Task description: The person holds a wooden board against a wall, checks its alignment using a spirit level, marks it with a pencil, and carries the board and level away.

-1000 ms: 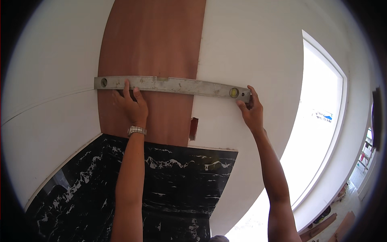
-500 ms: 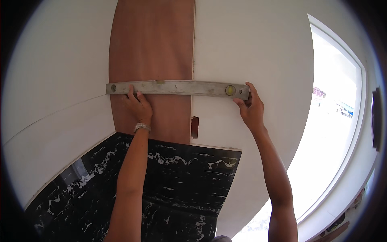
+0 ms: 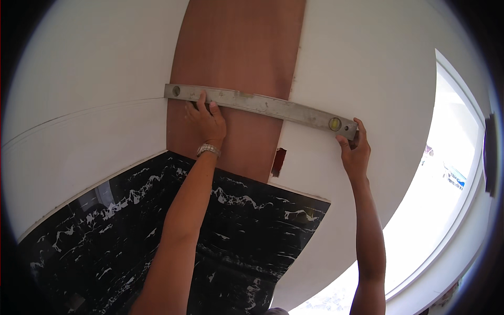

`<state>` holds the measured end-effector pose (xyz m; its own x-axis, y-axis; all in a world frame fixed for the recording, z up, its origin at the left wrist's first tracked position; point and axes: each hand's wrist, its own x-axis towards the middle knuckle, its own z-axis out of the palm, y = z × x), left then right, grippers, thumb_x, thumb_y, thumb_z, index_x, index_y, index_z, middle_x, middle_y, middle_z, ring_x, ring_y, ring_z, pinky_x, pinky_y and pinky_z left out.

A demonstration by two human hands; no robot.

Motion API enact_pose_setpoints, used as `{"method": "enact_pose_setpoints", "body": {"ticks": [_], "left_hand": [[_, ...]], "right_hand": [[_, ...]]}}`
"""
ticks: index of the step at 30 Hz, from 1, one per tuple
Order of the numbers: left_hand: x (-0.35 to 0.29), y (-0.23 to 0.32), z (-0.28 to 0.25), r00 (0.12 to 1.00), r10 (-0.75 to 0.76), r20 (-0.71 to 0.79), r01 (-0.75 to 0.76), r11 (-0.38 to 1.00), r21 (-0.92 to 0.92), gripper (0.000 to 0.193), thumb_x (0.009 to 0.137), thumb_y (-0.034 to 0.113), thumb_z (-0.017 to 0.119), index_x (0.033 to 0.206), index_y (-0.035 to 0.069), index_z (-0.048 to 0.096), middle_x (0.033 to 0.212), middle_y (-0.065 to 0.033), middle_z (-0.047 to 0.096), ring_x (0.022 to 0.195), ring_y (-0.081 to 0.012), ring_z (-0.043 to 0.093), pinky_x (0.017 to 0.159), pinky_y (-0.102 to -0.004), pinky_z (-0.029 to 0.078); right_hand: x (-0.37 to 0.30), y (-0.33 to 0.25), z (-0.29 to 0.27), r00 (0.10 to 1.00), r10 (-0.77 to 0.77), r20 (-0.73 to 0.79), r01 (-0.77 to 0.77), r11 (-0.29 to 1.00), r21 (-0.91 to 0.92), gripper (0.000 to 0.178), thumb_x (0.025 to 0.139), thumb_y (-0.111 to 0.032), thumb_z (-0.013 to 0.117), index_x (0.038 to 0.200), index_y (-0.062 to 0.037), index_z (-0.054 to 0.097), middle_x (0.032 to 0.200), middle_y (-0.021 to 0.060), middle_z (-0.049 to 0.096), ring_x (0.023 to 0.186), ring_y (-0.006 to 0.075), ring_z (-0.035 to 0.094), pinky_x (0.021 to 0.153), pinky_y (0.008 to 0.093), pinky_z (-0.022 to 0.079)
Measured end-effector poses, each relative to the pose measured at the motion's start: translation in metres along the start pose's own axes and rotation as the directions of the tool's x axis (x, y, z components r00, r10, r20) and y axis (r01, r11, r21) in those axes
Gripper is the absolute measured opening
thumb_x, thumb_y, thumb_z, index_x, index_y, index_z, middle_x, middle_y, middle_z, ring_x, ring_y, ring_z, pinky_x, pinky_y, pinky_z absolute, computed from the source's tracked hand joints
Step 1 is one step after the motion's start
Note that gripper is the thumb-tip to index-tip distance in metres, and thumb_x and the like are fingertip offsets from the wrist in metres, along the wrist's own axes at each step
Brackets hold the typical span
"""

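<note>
A long grey metal spirit level (image 3: 262,105) lies across a reddish-brown wall panel (image 3: 236,47) and the white wall on its right. My left hand (image 3: 209,123), a metal watch on its wrist, holds the level near its left end. One finger lies on its front face and the thumb is at the lower edge. At the other end, beside the round yellow-green vial, my right hand (image 3: 356,152) grips the tool between thumb and fingers. The level's left end meets the corner, close to a thin dark line (image 3: 79,112) drawn on the left wall.
Black tiles with white veins (image 3: 247,210) cover the lower walls. A ragged rectangular cutout (image 3: 279,162) sits just right of the brown panel. Bright light comes through a large opening with a white frame (image 3: 462,121) on the right.
My view has tilted and shifted, so the panel, level and hands appear further right and the level slants. Against the wall, the level and both hands stay in about the same place.
</note>
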<state>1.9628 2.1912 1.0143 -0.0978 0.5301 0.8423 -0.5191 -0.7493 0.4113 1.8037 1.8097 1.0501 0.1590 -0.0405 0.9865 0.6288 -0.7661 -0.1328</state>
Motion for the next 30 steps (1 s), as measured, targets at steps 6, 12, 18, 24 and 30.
{"method": "enact_pose_setpoints", "body": {"ticks": [6,12,18,24,30], "left_hand": [[-0.007,0.023,0.007,0.996,-0.086,0.029,0.087,0.996,-0.020,0.051,0.106,0.042,0.045,0.151,0.018,0.046,0.155,-0.0401,0.029,0.146,-0.0575,0.025,0.118,-0.0718,0.016],[-0.004,0.019,0.003,0.995,-0.100,0.016,0.101,0.994,-0.052,0.051,0.105,0.042,0.046,0.150,0.017,0.049,0.155,-0.0405,0.028,0.147,-0.0584,0.024,0.118,-0.0720,0.016],[-0.007,0.018,0.003,0.993,-0.110,0.032,0.112,0.991,-0.078,0.052,0.104,0.043,0.048,0.150,0.019,0.049,0.156,-0.0402,0.027,0.147,-0.0589,0.023,0.119,-0.0708,0.015],[-0.004,0.023,-0.002,0.989,-0.148,0.022,0.150,0.984,-0.092,0.062,0.098,0.054,0.057,0.149,0.018,0.052,0.158,-0.0407,0.026,0.150,-0.0567,0.020,0.120,-0.0692,0.014],[0.000,0.020,-0.007,0.985,-0.169,0.031,0.171,0.982,-0.079,0.068,0.093,0.057,0.064,0.148,0.020,0.053,0.157,-0.0407,0.028,0.150,-0.0560,0.021,0.120,-0.0683,0.013]], "right_hand": [[-0.002,-0.008,-0.017,0.996,0.090,0.015,-0.089,0.996,-0.028,0.061,0.094,-0.009,0.077,0.148,-0.0059,0.049,0.085,0.0064,0.065,0.070,0.0104,0.056,0.071,0.0240,0.050],[-0.001,-0.008,-0.011,0.997,0.078,0.013,-0.077,0.995,-0.056,0.059,0.095,-0.009,0.075,0.148,-0.0059,0.048,0.087,0.0067,0.067,0.071,0.0092,0.056,0.072,0.0232,0.050],[-0.002,0.002,-0.012,0.999,0.042,0.019,-0.043,0.997,0.062,0.060,0.097,-0.012,0.074,0.150,-0.0048,0.047,0.091,0.0025,0.063,0.071,0.0064,0.052,0.068,0.0200,0.045],[-0.002,-0.004,-0.014,0.996,0.071,0.046,-0.069,0.997,-0.042,0.060,0.097,-0.015,0.074,0.149,-0.0038,0.046,0.094,0.0038,0.065,0.072,0.0070,0.055,0.069,0.0220,0.048],[0.000,-0.015,-0.015,0.979,0.166,0.116,-0.163,0.986,-0.030,0.060,0.097,-0.010,0.072,0.149,-0.0044,0.044,0.097,0.0059,0.065,0.081,0.0083,0.058,0.076,0.0235,0.049]]}}
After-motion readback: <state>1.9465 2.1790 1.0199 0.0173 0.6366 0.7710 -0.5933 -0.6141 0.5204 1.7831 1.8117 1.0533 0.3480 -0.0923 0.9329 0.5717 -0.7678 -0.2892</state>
